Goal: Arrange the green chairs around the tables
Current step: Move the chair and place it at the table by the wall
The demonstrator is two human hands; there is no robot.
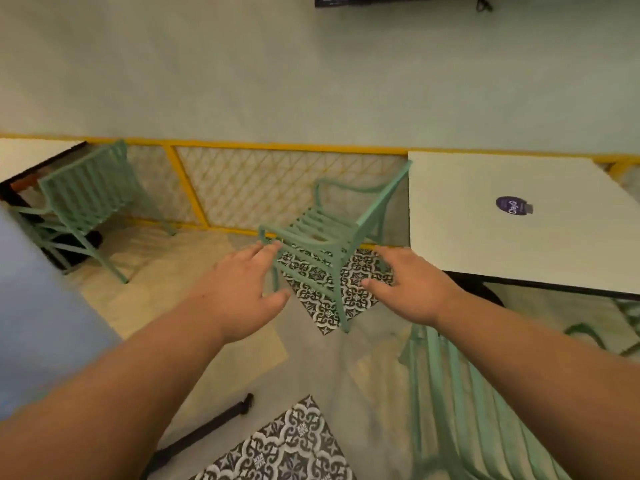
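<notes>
Head view: looks down at both hands, the floor and the chairs.
Middle chair: the green slatted metal chair (322, 237) sits on the floor just beside the left edge of the white square bench (485, 244), seemingly tilted.
Left hand (242, 289): fingers straight, tips at the chair's near rail, gripping nothing.
Right hand (412, 285): spread open, holding nothing.
Chairs: three plain, counting the far-left chair (86, 199) and the foreground chair (460, 393); the green fragment (585, 332) may be a fourth.
Benches: two, with the left bench corner (24, 154).
Progress: the far-left chair looks placed; the middle and foreground chairs probably remain.
</notes>
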